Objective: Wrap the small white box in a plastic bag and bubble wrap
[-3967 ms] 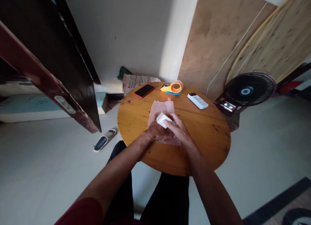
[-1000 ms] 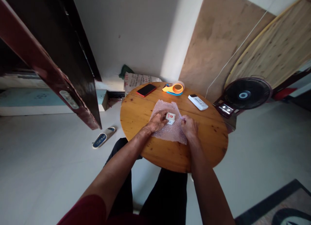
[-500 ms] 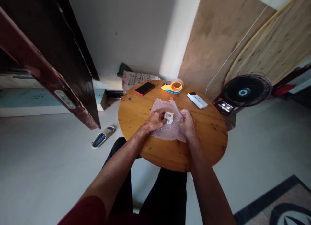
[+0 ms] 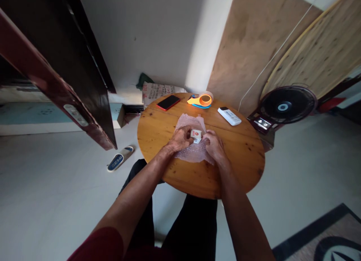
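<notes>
A small white box point(image 4: 196, 135) with red print lies on a sheet of pinkish bubble wrap point(image 4: 192, 154) in the middle of the round wooden table point(image 4: 239, 155). From the left, my left hand point(image 4: 181, 138) grips the box with curled fingers. My right hand point(image 4: 214, 143) is closed on the right edge of the bubble wrap, its fingertips close to the box's right side. Part of the wrap is hidden under both hands.
Along the table's far side are a red-edged phone point(image 4: 168, 102), an orange tape dispenser point(image 4: 201, 100) and a white remote-like device point(image 4: 229, 116). A fan point(image 4: 283, 106) stands right of the table. One slipper point(image 4: 120, 159) lies on the floor at left, near a door point(image 4: 70, 84).
My right hand has moved left, drawing the bubble wrap's right edge in toward the box. My left hand stays on the box.
</notes>
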`<state>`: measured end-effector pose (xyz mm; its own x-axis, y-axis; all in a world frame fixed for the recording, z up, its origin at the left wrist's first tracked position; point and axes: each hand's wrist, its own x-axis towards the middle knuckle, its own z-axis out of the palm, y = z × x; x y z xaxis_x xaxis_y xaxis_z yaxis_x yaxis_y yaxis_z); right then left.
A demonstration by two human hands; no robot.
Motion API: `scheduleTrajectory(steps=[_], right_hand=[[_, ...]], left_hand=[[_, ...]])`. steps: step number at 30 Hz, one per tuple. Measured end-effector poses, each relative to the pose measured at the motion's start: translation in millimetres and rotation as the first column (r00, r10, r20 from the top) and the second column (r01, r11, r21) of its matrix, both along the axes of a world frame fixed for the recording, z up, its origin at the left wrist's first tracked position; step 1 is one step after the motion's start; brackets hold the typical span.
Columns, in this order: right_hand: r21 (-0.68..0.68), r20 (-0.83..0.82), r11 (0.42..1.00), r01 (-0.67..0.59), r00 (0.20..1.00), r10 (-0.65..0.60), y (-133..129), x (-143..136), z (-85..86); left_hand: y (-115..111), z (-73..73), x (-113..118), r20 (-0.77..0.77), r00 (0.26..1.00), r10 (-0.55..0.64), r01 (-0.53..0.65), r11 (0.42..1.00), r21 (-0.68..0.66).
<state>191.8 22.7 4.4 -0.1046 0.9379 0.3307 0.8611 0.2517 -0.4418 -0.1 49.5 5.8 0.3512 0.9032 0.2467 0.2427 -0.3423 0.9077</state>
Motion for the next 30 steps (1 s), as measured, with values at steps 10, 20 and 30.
scheduleTrajectory(steps=[10,20,30], right_hand=[[-0.072,-0.015,0.997,0.001,1.0,-0.003,-3,1,5.2],[-0.084,0.057,0.995,0.049,0.997,-0.045,-3,-3,6.0],[-0.02,-0.016,0.999,0.026,1.0,-0.026,-2,1,3.0]], left_hand=[[0,-0.4,-1,-0.026,1.0,-0.011,0.012,0.999,0.034],[-19,25.5,-16,-0.465,0.832,0.302,-0.152,0.93,0.334],[-83,30.7,-37,-0.765,0.622,0.168,0.228,0.895,0.383]])
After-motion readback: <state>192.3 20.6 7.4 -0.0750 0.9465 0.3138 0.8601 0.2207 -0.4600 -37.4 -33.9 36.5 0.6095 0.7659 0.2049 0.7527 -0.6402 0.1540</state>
